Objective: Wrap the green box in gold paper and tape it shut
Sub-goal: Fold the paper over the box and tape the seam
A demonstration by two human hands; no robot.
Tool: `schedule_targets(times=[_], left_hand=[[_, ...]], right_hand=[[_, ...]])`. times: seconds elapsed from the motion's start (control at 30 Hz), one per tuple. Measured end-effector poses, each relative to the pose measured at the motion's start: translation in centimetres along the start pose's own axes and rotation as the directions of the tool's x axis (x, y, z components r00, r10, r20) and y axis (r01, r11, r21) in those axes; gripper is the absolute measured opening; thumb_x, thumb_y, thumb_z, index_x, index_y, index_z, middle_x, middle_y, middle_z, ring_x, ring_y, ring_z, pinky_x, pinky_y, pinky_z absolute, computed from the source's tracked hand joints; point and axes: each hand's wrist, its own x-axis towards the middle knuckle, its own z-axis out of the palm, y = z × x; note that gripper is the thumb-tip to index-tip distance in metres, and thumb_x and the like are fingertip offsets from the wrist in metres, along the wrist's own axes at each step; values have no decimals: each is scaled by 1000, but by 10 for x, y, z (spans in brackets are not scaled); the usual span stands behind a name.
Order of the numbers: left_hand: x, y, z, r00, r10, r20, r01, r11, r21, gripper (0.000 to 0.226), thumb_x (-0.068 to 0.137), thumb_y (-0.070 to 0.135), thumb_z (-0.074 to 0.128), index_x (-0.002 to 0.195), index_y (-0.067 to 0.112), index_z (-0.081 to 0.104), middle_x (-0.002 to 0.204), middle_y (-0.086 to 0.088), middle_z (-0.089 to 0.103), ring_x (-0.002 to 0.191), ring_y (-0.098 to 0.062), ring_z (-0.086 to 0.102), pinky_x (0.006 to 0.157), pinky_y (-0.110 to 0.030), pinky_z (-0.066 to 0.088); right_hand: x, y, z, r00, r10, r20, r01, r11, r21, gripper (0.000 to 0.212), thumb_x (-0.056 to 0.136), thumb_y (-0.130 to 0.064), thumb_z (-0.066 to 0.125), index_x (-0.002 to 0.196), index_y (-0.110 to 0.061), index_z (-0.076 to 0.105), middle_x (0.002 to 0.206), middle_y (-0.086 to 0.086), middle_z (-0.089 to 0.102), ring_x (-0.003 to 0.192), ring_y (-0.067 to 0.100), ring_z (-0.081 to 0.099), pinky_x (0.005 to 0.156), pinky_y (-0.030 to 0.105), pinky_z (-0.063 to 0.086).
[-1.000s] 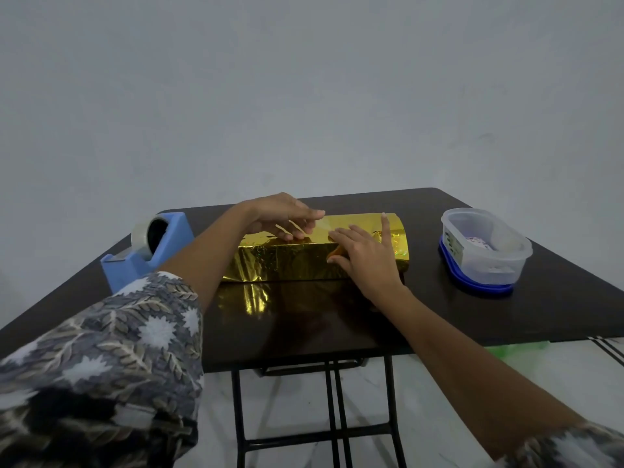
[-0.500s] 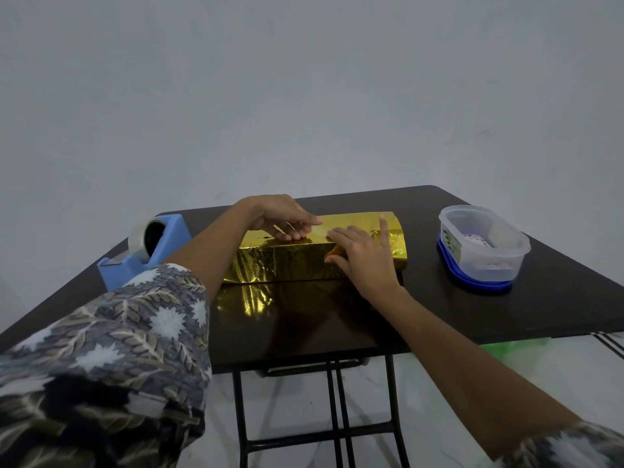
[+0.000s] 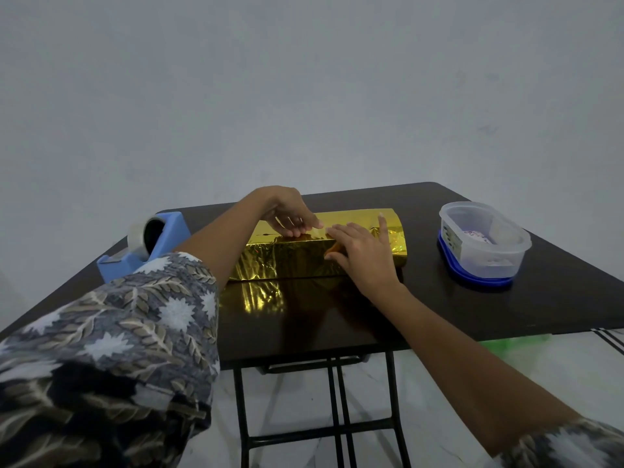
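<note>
The long box wrapped in shiny gold paper [image 3: 297,255] lay mid-table [image 3: 506,309], under both hands. The left hand [image 3: 287,212] pressed bent fingertips onto its top; the right hand [image 3: 363,253] lay spread flat beside it. Since a second earlier, the left fingers had curled downward. The box's long axis ran left to right

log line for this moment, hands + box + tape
stage: taping top seam | left hand: fingertips on gold-wrapped box top | right hand: flat, pinning paper | tape dispenser: left, untouched
</note>
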Motion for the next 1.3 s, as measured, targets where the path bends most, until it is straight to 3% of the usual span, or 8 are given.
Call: schedule_targets(times=[0.23,0.63,0.77,0.9,1.07,1.2,1.3], left_hand=[[6,4,0,1000,-21,-1,21,998,60,21,83,27,71,75,9,63,69,-2,62,59,-11,56,52,-18,49],[10,11,3,998,-56,-13,58,986,154,21,84,25,70,73,9,61,68,-4,60,57,-12,54,54,-19,48],[12,11,4,997,-77,0,76,983,168,24,83,28,71,72,9,60,67,-3,59,56,-11,53,53,-19,47],[12,11,2,996,-90,-1,89,978,190,27,83,30,70,69,11,58,65,-1,57,54,-10,51,52,-18,45],[16,11,-2,982,-183,39,172,966,191,29,81,36,71,71,12,58,65,2,55,52,-6,46,41,-12,41],[16,13,-2,967,-244,69,220,941,256,35,81,42,68,66,15,53,62,5,49,52,-5,39,51,-15,33],[15,17,-2,954,-288,81,248,912,325,37,82,47,66,65,17,51,56,7,45,52,-4,36,53,-16,29]], right_hand=[[1,0,2,998,16,-55,-17,999,-30,46,68,-39,80,108,-21,69,109,-1,71,106,21,65,103,61,27],[0,-1,4,999,14,-34,-13,1000,4,48,79,-39,70,122,-20,62,122,1,65,119,22,57,109,57,20],[1,0,2,999,7,39,-6,1000,-17,59,86,-44,60,139,-22,45,128,3,60,126,21,50,113,55,13],[1,0,4,999,-20,-25,18,997,-71,46,80,-41,69,121,-24,62,118,0,66,115,22,59,108,60,20],[2,-1,3,1000,4,-19,-4,1000,-26,41,81,-39,68,119,-24,63,121,-1,65,118,21,57,109,58,18],[1,-2,5,998,12,-62,-14,999,-29,42,72,-36,77,110,-23,68,109,-1,69,107,21,64,103,60,29],[1,-2,5,998,9,-63,-10,1000,-26,42,74,-37,76,113,-23,67,112,-1,69,109,21,63,104,60,28]])
